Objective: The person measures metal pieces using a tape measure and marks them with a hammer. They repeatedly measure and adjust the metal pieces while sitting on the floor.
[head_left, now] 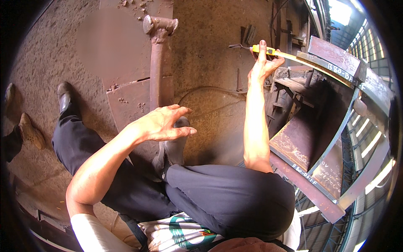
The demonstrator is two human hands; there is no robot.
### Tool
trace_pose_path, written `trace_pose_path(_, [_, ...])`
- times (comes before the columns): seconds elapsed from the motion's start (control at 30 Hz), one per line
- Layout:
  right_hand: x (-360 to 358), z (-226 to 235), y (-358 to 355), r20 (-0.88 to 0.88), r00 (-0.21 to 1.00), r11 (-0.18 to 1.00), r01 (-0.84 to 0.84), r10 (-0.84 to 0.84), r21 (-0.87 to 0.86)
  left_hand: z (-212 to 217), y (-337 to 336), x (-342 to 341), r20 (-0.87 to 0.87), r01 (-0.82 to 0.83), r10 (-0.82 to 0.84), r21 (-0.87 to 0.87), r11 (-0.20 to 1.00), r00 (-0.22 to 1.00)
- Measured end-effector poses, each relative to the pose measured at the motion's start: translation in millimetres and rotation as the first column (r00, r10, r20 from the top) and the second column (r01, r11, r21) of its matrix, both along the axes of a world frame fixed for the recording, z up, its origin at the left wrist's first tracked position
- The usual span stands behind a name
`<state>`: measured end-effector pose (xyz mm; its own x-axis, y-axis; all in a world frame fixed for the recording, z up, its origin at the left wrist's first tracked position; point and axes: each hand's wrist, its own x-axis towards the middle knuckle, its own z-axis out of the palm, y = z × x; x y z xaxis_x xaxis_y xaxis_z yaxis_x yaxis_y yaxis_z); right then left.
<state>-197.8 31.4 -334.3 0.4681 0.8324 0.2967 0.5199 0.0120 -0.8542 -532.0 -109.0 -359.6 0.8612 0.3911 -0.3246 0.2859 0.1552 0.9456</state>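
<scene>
My right hand (262, 66) is closed around a small yellow tape measure (270, 51), with the thumb pointing up along its case. A dark wrist strap (238, 45) trails from the case on the left. The tape's yellow blade (289, 56) runs out to the right, along the edge of a marked steel beam (325, 65). My left hand (161, 124) is spread with nothing in it, near the lower end of a rusty sledgehammer (157, 63). I cannot tell whether it touches the hammer's handle.
Rusty steel plates (126, 98) lie on the dusty floor below. The welded beam frame (306, 147) fills the right side, with white markings on its flanges. Another person's shoe (31, 130) shows at the far left. A thin cable (205, 88) curves across the ground.
</scene>
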Motion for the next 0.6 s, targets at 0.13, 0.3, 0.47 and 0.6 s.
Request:
trace_pose_path(0.13, [2.0,-2.3,1.6,0.004,1.000,1.000,0.001,-0.001,0.015,-0.7,-0.6,1.9,-0.006,0.002,-0.002,-0.004,1.000,1.000])
trace_pose_path(0.3, [6.8,-6.4,7.6,-0.006,1.000,0.998,0.029,-0.028,0.061,-1.7,-0.3,2.1,-0.004,0.001,-0.001,0.003,1.000,1.000])
trace_pose_path(0.47, [4.4,-8.6,7.1,0.007,1.000,0.999,0.024,-0.024,0.045,-1.2,1.3,-4.7,0.002,0.005,-0.005,-0.010,1.000,1.000])
trace_pose_path(0.6, [-2.6,1.3,5.2,-0.015,0.998,0.998,0.059,-0.058,0.036,3.0,4.1,-5.4,0.011,-0.009,0.009,0.032,0.999,1.000])
